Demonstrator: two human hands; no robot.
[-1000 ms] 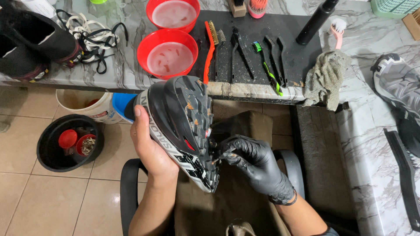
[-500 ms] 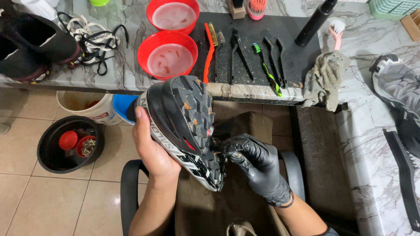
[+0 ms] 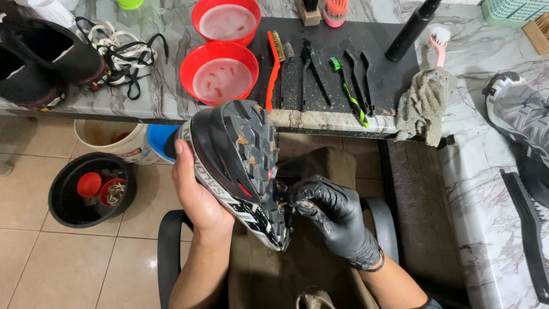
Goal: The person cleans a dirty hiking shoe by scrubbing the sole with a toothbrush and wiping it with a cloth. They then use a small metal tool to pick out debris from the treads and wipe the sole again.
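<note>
We're over a grey marble table point(image 3: 343, 120) and beige floor tiles point(image 3: 51, 269). Our bare left hand point(image 3: 197, 197) grips the black shoe point(image 3: 240, 166), lugged rubber sole up, below the table edge; our gloved right hand point(image 3: 331, 214) pinches at its muddy tread. Red bowls point(image 3: 220, 71) sit glossy on the table.

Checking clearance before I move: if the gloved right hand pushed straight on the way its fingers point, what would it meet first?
The shoe's sole. The right hand points left, its fingers already at the heel lugs, seemingly touching. Behind the shoe is the left hand gripping it, though depth is hard to judge.
</note>
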